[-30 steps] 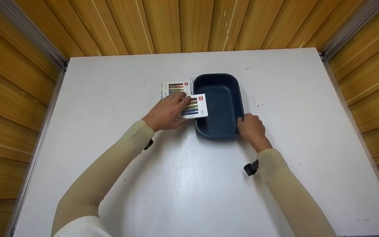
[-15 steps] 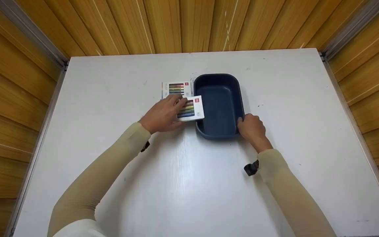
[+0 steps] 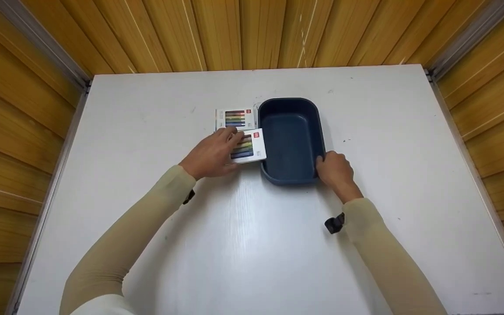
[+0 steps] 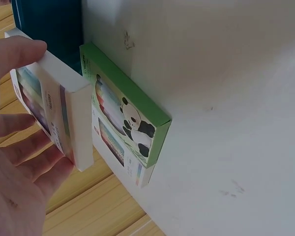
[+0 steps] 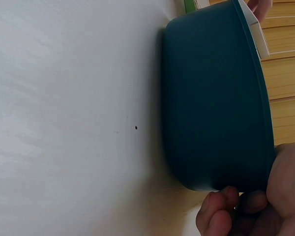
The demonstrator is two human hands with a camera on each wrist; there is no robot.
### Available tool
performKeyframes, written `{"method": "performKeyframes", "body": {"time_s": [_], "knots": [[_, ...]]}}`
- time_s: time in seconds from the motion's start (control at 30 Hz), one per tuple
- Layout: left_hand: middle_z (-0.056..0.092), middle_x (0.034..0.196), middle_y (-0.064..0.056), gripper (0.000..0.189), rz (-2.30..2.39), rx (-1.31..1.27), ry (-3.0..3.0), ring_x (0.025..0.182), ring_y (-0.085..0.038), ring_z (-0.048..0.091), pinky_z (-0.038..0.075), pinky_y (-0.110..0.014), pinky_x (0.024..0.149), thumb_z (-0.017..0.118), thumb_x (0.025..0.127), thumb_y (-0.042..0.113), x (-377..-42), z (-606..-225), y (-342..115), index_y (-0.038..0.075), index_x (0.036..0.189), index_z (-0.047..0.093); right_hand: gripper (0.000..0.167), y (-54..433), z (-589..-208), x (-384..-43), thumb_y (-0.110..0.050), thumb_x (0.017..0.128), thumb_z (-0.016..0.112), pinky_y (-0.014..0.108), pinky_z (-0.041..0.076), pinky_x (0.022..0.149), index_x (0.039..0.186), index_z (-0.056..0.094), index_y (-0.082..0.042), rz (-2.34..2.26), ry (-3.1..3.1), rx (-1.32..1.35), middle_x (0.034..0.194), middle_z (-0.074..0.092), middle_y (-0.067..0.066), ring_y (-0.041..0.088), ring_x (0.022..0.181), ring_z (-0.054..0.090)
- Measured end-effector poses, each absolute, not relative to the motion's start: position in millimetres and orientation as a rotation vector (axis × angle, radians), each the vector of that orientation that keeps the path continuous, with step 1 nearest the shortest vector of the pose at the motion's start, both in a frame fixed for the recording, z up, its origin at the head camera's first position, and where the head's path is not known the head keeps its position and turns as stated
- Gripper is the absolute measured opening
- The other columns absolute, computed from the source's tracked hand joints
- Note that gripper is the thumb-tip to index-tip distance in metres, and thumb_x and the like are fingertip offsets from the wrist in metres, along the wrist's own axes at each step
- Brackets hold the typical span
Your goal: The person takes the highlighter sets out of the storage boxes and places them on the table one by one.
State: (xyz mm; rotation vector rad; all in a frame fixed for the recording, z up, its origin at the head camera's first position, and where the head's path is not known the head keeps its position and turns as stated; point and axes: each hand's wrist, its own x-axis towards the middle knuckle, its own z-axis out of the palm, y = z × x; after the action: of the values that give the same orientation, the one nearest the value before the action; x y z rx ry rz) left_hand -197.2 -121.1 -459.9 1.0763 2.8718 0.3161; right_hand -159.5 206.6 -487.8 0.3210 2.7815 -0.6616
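In the head view my left hand [image 3: 210,155] holds a white windowed box of crayons [image 3: 247,148] at the left rim of a dark blue plastic bin [image 3: 289,151]. Its thumb is on one edge and the fingers spread along the opposite one, as the left wrist view shows. Behind the held box, a similar white box [image 3: 236,118] lies on the table. A green box with pandas on it [image 4: 132,118] lies beside that one in the left wrist view, hidden in the head view. My right hand [image 3: 336,170] grips the bin's near right corner, thumb over the rim.
The bin stands on a white table [image 3: 243,245], its inside showing bare. Yellow wood-plank walls [image 3: 217,35] close off the back and both sides. Small black wrist cameras [image 3: 334,224] hang from the sleeves.
My left hand has drawn the held crayon box left and slightly toward me, from over the bin to its left rim. The right hand and the bin have stayed put.
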Motion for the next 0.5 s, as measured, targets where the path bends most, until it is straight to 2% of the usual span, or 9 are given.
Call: {"method": "performKeyframes", "body": {"time_s": [0.5], "knots": [[0.040, 0.143, -0.012, 0.079, 0.318, 0.983, 2.871, 0.128, -0.027, 0.046, 0.042, -0.043, 0.107, 0.072, 0.081, 0.037, -193, -464, -134, 0.012, 0.147, 0.036, 0.043, 207, -488, -159, -0.027, 0.100, 0.039, 0.038, 0.046, 0.059, 0.101, 0.063, 0.009, -0.662, 2.781, 0.316, 0.094, 0.067, 0.026, 0.030, 0.074, 0.061]]}}
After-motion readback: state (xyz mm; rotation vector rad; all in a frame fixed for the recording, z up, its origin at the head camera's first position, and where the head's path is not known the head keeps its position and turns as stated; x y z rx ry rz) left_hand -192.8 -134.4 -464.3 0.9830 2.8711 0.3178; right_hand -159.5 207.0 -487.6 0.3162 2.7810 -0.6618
